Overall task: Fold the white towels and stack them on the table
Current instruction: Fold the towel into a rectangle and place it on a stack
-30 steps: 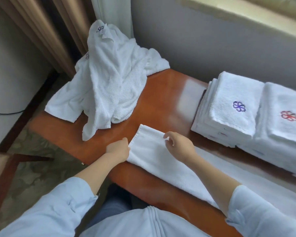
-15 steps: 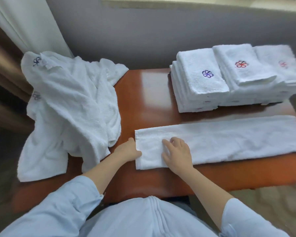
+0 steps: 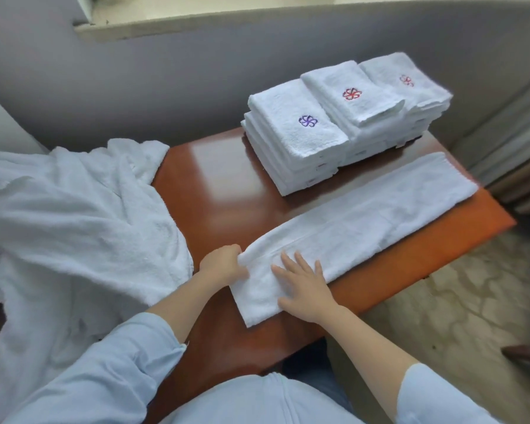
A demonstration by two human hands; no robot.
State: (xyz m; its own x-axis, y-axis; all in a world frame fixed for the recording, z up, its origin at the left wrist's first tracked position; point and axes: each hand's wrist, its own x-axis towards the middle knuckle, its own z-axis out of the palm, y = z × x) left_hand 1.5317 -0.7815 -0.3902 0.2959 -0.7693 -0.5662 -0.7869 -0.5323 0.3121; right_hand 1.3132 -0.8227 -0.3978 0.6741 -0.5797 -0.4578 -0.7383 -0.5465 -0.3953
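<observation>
Left hand (image 3: 224, 266) grip pinches long towel (image 3: 364, 221) end | right hand (image 3: 303, 284) grip wide, pressing it | stack (image 3: 312, 139) at 1 o'clock

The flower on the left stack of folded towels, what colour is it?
Purple. The flower shows best in the head view.

One table (image 3: 221, 185) bears three folded towel stacks (image 3: 346, 117), one long towel (image 3: 364, 224), one loose heap (image 3: 83, 228), one left hand (image 3: 224, 266), one right hand (image 3: 303, 283).
</observation>
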